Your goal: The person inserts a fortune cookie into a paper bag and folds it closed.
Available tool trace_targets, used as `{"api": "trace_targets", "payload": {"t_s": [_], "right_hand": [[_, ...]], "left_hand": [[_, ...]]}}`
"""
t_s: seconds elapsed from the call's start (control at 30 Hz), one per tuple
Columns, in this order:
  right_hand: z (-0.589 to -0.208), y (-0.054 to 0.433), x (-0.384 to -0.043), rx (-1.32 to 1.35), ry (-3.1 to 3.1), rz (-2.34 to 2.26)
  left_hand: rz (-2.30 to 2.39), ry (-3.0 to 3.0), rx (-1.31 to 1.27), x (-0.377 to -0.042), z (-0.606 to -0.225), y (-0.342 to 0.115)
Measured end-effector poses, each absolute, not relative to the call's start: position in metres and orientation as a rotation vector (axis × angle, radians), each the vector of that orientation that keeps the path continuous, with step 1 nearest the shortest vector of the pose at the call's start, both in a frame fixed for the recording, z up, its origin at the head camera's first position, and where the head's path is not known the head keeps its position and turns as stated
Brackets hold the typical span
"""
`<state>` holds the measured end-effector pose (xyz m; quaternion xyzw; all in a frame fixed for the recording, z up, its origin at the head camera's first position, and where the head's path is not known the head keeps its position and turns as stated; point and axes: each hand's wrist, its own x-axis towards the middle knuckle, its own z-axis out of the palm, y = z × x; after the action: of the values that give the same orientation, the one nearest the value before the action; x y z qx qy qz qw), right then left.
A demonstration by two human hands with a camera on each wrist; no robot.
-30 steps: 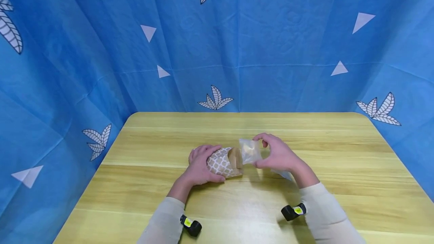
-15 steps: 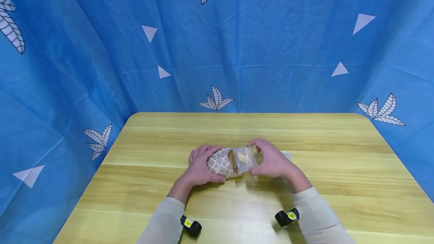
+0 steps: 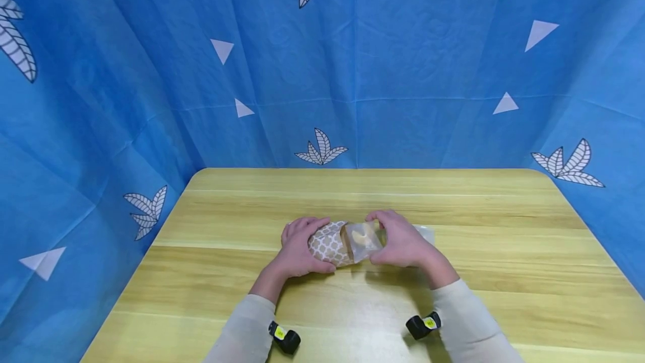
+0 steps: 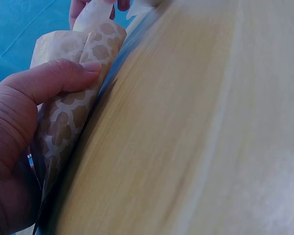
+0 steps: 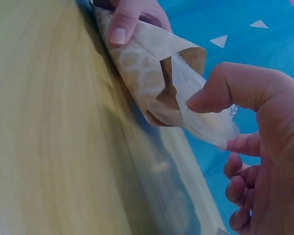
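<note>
A brown paper bag (image 3: pixel 328 244) with a white lattice print lies on its side on the table, its mouth facing right. My left hand (image 3: pixel 301 248) grips it, with the thumb along the near side and fingers over the far side. Between thumb and fingertip, my right hand (image 3: pixel 401 241) pinches a small translucent packet (image 3: pixel 364 240) with a pale yellowish piece inside. In the right wrist view the leading serrated edge of this packet (image 5: pixel 198 110) stands at the bag's open mouth (image 5: pixel 171 93). The left wrist view shows the bag (image 4: pixel 63 122) under the left thumb.
A clear plastic piece (image 3: pixel 426 233) shows behind the right hand, partly hidden by it. The wood-grain table (image 3: pixel 504 228) reaches back to a blue curtain (image 3: pixel 428 60). Each wrist wears a small black camera (image 3: pixel 288 340).
My right hand has moved left, bringing the packet from beside the bag to its mouth. The clear plastic piece now shows behind the hand instead of below the wrist. The left hand holds still.
</note>
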<state>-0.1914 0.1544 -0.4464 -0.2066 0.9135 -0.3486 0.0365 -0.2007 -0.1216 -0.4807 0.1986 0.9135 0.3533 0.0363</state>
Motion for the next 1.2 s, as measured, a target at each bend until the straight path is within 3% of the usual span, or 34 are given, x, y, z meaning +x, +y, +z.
{"api": "trace_targets", "payload": {"t_s": [0.77, 1.2], "right_hand": [[-0.455, 0.141, -0.192, -0.552, 3.022, -0.878], [-0.459, 0.138, -0.188, -0.629, 2.864, -1.099]], "left_hand": [[1.04, 2.799, 0.631, -0.201, -0.482, -0.123], [1.073, 2.795, 0.647, -0.199, -0.481, -0.124]]}}
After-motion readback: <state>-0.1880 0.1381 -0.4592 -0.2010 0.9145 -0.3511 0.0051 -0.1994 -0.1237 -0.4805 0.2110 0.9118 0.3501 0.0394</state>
